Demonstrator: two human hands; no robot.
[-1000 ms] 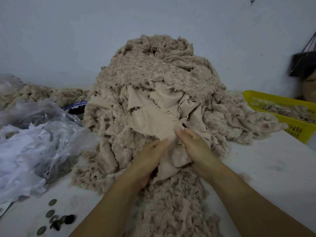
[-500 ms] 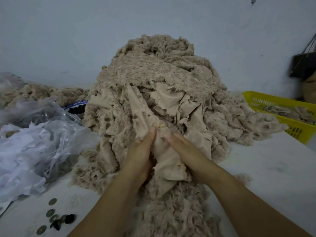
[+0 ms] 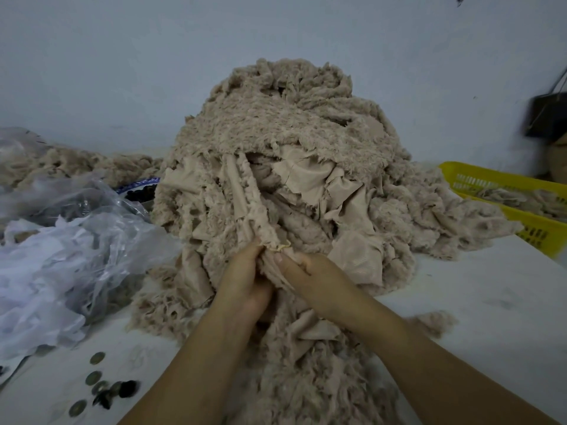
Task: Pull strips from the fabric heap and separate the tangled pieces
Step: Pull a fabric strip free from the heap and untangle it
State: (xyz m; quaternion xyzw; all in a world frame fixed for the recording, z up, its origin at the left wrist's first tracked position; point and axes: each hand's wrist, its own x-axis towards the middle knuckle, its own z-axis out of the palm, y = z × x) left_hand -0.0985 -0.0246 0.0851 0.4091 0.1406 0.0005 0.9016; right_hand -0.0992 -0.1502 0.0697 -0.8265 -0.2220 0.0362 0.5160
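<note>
On the white table [image 3: 491, 302] the fabric heap [image 3: 291, 133] fills the frame's centre. What lay flat a second ago is now one bunched strip [image 3: 245, 194], gripped low by the left hand [image 3: 242, 280] and right hand [image 3: 313, 277], close together. It's coming loose, I'd say.

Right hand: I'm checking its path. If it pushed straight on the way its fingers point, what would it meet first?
The strip it pinches, then probably the left hand just beyond; the right hand points up-left into the heap, though depth is unclear.
</note>
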